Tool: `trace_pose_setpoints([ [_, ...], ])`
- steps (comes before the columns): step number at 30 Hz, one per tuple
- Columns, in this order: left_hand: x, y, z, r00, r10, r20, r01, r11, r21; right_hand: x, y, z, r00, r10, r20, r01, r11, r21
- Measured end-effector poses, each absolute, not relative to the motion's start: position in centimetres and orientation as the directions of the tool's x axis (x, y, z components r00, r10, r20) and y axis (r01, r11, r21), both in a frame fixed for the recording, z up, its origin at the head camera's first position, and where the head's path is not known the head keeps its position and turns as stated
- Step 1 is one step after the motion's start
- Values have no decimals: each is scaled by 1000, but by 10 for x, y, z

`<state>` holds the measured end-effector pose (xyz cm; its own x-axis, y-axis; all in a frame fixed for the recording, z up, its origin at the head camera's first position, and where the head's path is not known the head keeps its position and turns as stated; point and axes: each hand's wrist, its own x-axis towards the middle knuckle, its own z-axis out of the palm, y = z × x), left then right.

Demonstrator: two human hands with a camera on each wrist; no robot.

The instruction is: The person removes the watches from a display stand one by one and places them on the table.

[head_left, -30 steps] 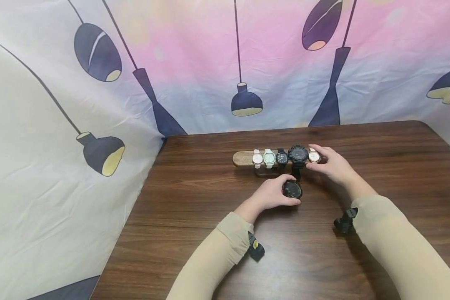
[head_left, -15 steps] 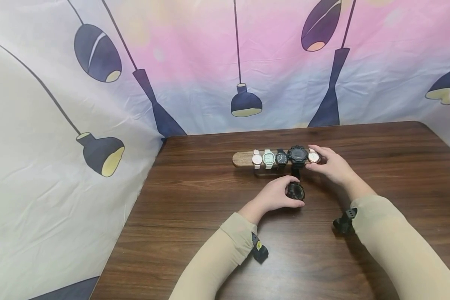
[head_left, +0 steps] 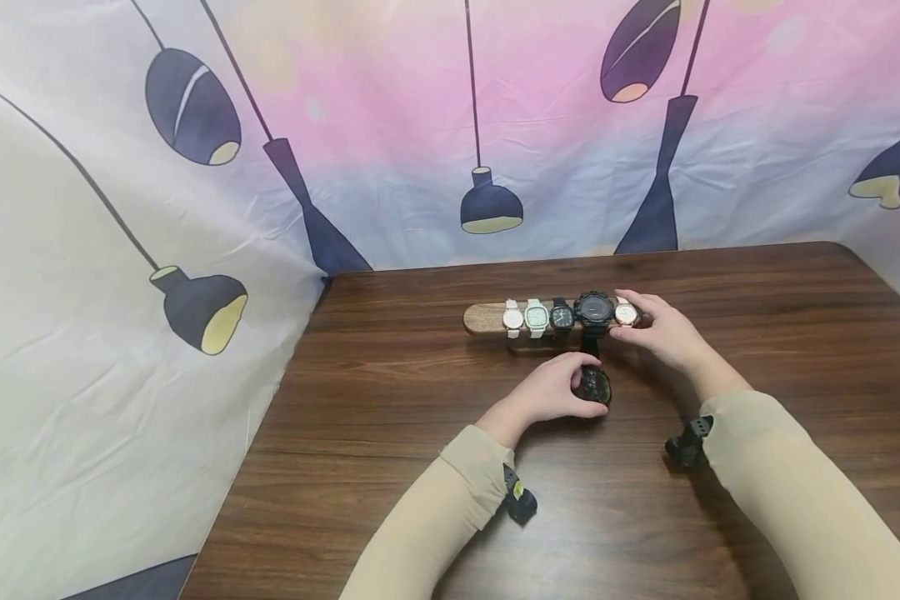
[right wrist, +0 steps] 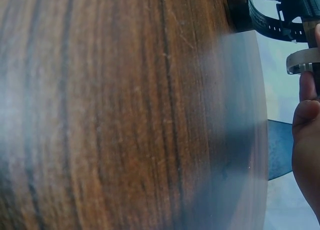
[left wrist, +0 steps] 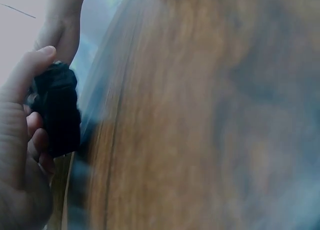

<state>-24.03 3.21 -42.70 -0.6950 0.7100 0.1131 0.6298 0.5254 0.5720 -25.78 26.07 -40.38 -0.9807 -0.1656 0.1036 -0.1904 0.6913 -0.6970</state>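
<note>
My left hand (head_left: 558, 389) grips a black round-faced watch (head_left: 594, 386) between thumb and fingers, in front of the wooden watch stand (head_left: 484, 318). In the left wrist view the held black watch (left wrist: 59, 109) is dark and chunky, its face out of sight. My right hand (head_left: 663, 333) holds the right end of the stand, beside a white-strapped watch (head_left: 626, 314) with a gold rim. From the left, the bar also bears a white watch (head_left: 513, 320), a mint square watch (head_left: 537, 317), a black square watch (head_left: 562, 316) and a large black watch (head_left: 595, 308).
The stand sits toward the back of the brown wooden table (head_left: 390, 367). A fabric backdrop (head_left: 405, 150) printed with lamps hangs behind the table and along its left side. Black wrist cameras hang under both sleeves.
My left hand has moved slightly right and toward me with the black watch, whose face has turned a little. The right hand and the stand have stayed in place.
</note>
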Motion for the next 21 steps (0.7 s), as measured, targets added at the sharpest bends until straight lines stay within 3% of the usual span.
trace_pose_setpoints([
  [6,-242,31,-425,-680,728,91,637,525,564,-257,260,-403,-982,-164,95,-183,687,-703],
  [21,-239,50,-420,-717,695,56,638,622,453,-255,260,-400,-981,-175,81,-183,712,-678],
])
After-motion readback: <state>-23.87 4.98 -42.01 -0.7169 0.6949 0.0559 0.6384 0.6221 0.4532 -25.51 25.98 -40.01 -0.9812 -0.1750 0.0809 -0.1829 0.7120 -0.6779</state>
